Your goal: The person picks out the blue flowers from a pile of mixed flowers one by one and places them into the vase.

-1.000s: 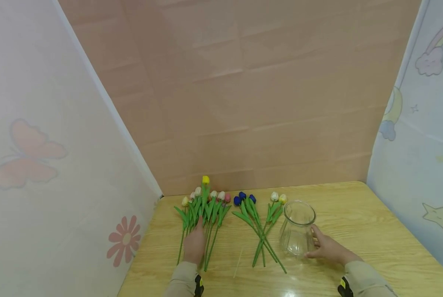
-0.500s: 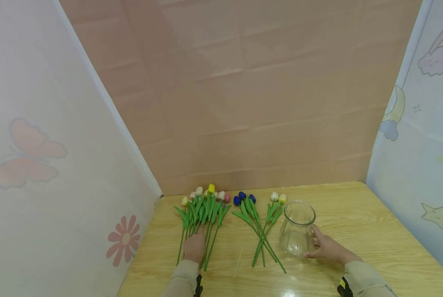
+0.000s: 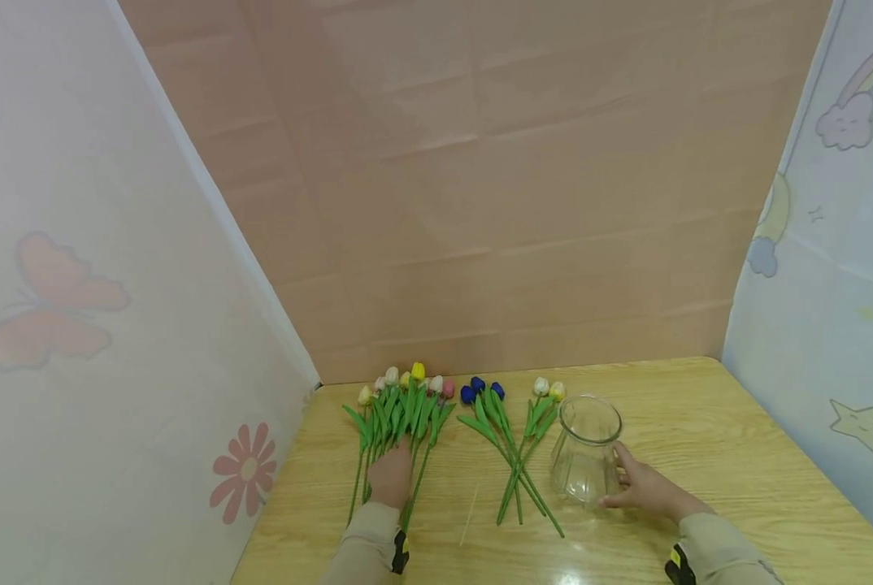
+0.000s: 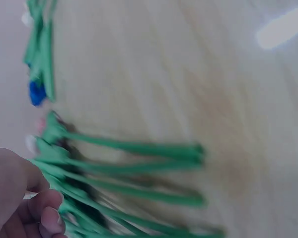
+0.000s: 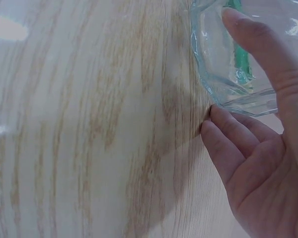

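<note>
On the left of the table lies a bunch of artificial tulips with green leaves and yellow, white and pink heads; a yellow tulip (image 3: pixel 418 371) tops it. My left hand (image 3: pixel 391 475) is over their stems (image 4: pixel 139 191), fingers curled among the leaves; whether a stem is pinched is hidden. A clear glass vase (image 3: pixel 586 463) stands upright to the right. My right hand (image 3: pixel 644 490) holds it low on its right side, the thumb against the glass and the fingers at the base edge, as the right wrist view shows.
Between bunch and vase lie blue tulips (image 3: pixel 478 394) and two pale tulips (image 3: pixel 542 387), their stems crossing. A thin pale strip (image 3: pixel 470 516) is on the wooden table (image 3: pixel 671 422). A brown backdrop (image 3: pixel 495 203) and printed side panels enclose it.
The yellow tulip, raised above the bunch at first, has come down among the others. My left hand then shifts slightly up and right. The right hand and vase stay put.
</note>
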Tool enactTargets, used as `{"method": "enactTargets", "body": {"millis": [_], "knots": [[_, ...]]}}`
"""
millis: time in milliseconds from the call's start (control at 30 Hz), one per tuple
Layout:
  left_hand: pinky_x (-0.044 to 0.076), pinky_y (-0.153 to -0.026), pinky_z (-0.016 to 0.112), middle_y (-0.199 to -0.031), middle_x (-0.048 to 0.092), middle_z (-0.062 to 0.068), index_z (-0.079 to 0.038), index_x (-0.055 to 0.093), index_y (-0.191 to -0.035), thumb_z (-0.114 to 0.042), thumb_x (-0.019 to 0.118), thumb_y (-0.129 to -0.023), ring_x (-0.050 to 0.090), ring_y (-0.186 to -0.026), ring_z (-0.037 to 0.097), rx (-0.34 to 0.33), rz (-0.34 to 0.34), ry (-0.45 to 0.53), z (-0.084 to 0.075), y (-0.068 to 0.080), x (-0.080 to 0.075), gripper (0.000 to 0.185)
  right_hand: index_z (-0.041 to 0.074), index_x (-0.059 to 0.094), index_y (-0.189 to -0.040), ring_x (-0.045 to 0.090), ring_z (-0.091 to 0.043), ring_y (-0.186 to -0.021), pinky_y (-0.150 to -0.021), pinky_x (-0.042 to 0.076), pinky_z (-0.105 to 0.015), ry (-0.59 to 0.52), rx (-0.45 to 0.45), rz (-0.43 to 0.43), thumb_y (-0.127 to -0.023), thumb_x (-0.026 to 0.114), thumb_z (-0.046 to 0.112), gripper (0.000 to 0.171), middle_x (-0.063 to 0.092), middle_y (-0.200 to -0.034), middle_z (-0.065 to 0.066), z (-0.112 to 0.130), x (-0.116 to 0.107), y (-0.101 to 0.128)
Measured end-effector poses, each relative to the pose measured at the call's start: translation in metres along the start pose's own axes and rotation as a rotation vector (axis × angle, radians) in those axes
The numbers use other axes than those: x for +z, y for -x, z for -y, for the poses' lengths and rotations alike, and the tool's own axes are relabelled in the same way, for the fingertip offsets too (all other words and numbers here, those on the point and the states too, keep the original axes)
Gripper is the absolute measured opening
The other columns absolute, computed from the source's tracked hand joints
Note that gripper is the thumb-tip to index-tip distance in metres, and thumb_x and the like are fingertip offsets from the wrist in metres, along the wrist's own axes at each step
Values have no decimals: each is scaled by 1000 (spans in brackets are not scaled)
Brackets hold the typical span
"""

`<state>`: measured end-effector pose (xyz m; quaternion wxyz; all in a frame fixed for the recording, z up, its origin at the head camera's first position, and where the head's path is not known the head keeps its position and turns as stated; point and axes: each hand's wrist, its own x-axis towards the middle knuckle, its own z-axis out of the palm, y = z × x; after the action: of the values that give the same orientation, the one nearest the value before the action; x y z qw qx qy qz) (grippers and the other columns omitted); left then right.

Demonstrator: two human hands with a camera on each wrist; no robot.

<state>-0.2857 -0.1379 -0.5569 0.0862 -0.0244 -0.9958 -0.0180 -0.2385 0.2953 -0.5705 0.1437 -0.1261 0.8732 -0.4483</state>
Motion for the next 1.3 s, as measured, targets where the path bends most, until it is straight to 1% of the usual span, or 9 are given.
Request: {"method": "enactTargets", "body": {"millis": [233,400,567,700,833,967,1033,1133,1300], "knots": [[17,-36,22,-39,33,-4,-12,58,-132,-15,67,-90,20,-36,5,112,-156,-90,-35,-3,-11,44,-11,-7,-147,44,-63,-117,-93,45,-60,0,-1,1,-79,80,25,116,18,-137,-53,-2,0,-1],[15,-34,18,-42,32,-8,-10,65,-117,-13,70,-86,12,-36,2,265,-404,-101,-66,7,-19,32,-11,-8,-147,44,-63,-117,-92,46,-60,-3,7,2,-78,81,24,117,18,-137,-53,-2,0,-2],[32,-39,16,-66,57,-5,-12,65,-106,-15,75,-83,41,-44,3,364,-485,19,-93,5,-3,25,-10,-7,-147,43,-63,-117,-91,47,-59,-7,6,3,-78,81,24,116,18,-138,-53,-2,0,-2],[46,-54,21,-85,62,-2,-14,63,-102,-19,75,-85,59,-65,10,371,-383,103,-112,7,14,22,-11,-8,-147,43,-63,-117,-91,47,-59,-7,6,5,-79,80,24,117,17,-138,-53,0,-1,-1],[46,-55,22,-86,60,-1,-14,62,-101,-23,70,-90,58,-68,11,309,-175,230,-127,15,24,16,-11,-10,-147,42,-63,-118,-92,46,-60,-16,9,5,-79,80,24,118,17,-138,-53,1,-1,-1],[43,-55,26,-86,56,4,-8,59,-100,-19,61,-96,53,-65,13,209,90,522,-134,19,31,12,-11,-10,-147,42,-63,-119,-93,45,-59,-21,18,4,-78,81,25,119,17,-138,-52,0,0,-1],[43,-57,28,-88,54,5,-7,58,-100,-17,58,-97,51,-66,13,158,171,643,-135,19,35,11,-12,-9,-146,43,-63,-118,-93,45,-59,-19,19,1,-77,81,25,120,17,-139,-52,-1,0,-1],[43,-60,30,-90,53,5,-8,58,-99,-16,58,-96,50,-69,14,107,215,739,-137,16,41,9,-12,-10,-146,42,-63,-119,-94,45,-58,-22,21,-1,-78,81,25,120,17,-139,-52,-3,0,-2],[42,-59,28,-87,54,4,-8,61,-94,-12,59,-95,49,-69,13,91,176,780,-137,15,47,5,-10,-11,-147,42,-63,-119,-93,46,-58,-28,12,2,-79,80,24,119,17,-139,-52,-6,0,-2]]}}
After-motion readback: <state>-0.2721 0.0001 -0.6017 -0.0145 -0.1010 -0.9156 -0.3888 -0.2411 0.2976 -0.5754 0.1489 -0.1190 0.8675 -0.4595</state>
